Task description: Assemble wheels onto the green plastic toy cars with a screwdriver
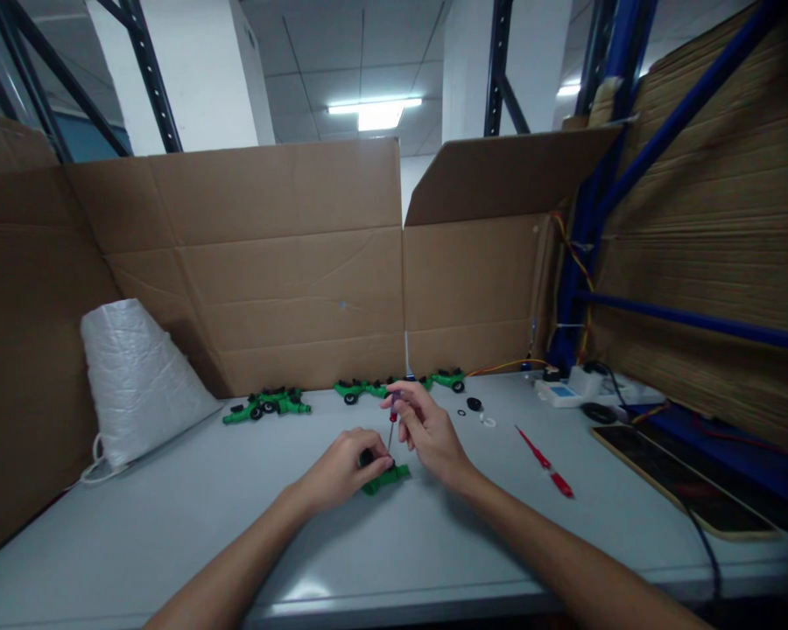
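Note:
A green toy car part lies on the table, and my left hand is closed on it, fingertips at its dark upper piece. My right hand grips a screwdriver with a red and purple handle. The shaft stands nearly upright, its tip down at the green part by my left fingers. What the tip meets is hidden. Behind my hands, more green toy cars with black wheels line the cardboard wall. Another group of green toy cars sits to the left.
A red pen-like tool lies to the right, near small black and white rings. Farther right are a power strip and a phone-like dark panel. A white padded bag stands left. Cardboard walls enclose the table.

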Demonstrator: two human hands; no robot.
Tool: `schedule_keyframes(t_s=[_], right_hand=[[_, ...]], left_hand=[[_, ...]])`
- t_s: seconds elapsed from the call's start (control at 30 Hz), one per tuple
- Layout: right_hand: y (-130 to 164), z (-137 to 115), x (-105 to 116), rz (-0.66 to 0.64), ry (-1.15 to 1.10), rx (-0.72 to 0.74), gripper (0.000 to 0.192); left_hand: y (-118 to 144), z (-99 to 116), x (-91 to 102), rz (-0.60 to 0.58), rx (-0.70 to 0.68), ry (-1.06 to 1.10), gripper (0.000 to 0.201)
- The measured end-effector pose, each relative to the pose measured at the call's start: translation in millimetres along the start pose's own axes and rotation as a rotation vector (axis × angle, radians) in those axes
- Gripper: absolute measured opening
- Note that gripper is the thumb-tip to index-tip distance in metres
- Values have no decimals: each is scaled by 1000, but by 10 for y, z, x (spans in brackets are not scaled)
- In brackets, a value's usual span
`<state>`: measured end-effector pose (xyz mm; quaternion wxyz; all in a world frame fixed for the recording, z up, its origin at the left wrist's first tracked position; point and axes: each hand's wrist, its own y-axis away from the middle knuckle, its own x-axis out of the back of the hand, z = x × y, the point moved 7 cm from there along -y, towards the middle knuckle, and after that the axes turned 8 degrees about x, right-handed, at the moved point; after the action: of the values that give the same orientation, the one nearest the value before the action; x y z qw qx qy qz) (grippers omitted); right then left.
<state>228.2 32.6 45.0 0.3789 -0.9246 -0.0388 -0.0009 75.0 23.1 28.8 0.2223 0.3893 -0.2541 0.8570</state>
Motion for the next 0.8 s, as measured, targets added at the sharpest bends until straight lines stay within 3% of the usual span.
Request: schedule_keyframes(t_s=[0.2, 0.5, 0.67, 0.8], right_hand=[[-59, 79, 101, 65, -17, -35, 35], [-46, 4, 123, 153, 77, 77, 33], [8, -66, 56, 73, 179, 136, 22], [31, -86, 10, 19, 173, 142, 28]], left_hand=[[-1, -10, 5, -4, 11, -6, 25], [-14, -40, 4, -1, 38, -7, 25], [-13, -34, 0, -4, 22, 6, 21], [-11, -31, -6, -6, 14, 10, 20]])
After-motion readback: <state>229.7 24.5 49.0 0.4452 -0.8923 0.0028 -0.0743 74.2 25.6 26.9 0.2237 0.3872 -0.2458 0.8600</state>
